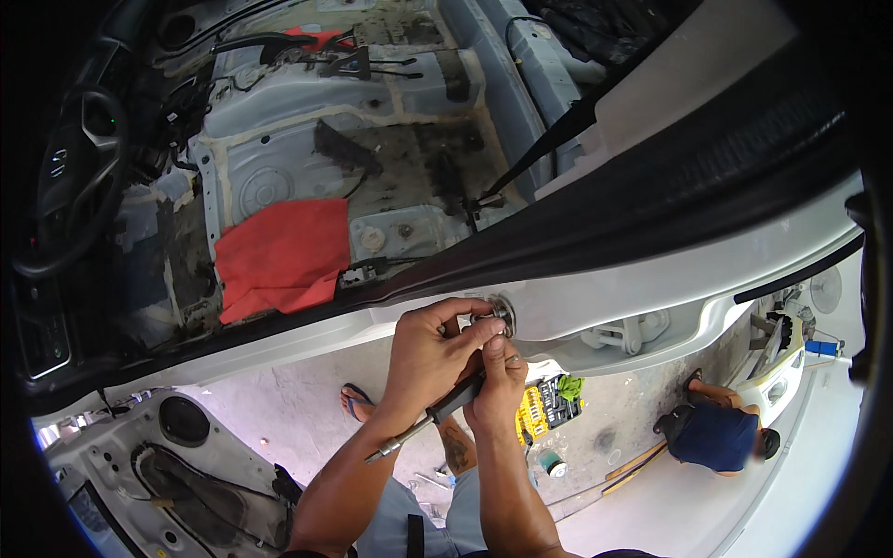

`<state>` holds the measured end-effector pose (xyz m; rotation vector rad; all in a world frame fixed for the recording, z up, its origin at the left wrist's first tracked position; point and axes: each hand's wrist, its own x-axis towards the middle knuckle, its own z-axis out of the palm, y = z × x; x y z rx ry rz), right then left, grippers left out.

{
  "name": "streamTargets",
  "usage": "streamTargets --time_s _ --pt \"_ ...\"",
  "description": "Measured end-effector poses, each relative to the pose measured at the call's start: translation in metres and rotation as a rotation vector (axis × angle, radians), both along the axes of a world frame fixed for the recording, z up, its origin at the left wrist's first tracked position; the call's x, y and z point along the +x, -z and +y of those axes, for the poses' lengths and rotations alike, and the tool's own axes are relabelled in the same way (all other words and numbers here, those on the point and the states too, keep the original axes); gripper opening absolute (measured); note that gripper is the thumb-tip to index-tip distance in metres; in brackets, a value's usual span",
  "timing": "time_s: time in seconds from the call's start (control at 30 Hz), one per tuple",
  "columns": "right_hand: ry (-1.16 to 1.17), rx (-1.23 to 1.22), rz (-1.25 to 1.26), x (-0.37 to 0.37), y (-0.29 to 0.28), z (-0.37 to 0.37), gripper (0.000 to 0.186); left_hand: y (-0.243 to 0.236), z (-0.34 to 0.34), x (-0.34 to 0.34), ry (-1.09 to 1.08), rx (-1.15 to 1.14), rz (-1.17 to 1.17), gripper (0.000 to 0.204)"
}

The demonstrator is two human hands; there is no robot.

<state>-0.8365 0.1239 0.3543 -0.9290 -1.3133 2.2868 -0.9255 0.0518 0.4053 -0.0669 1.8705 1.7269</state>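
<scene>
Both hands meet at the white door pillar of a car with its interior stripped. My left hand (433,349) is closed, thumb and fingertips pinching at a small round metal fitting (503,314) against the pillar. Just beside it, my right hand (498,391) is closed round a tool with a black handle (454,398). A metal shaft (395,443) runs from that handle down and left, across my left forearm. The right thumb and fingertips come up close under the fitting. My fingers cover part of it, so its exact kind does not show.
A red cloth (284,259) lies on the bare car floor, past the black door seal (558,246). The opened door panel (181,465) stands at lower left. On the ground are a yellow tool case (532,416) and a small tub (553,463). Another person (714,433) crouches at right.
</scene>
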Motion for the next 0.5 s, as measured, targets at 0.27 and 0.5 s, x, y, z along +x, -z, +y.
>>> streamTargets --time_s 0.27,0.5 --pt "-0.011 0.024 -0.008 0.001 0.0036 -0.002 0.041 0.0002 0.0027 -0.0008 -0.031 -0.036 0.025 0.021" --pt "-0.042 0.025 -0.001 0.0037 0.0074 0.0002 0.039 -0.0008 0.0031 0.0 -0.037 -0.011 0.019 0.022"
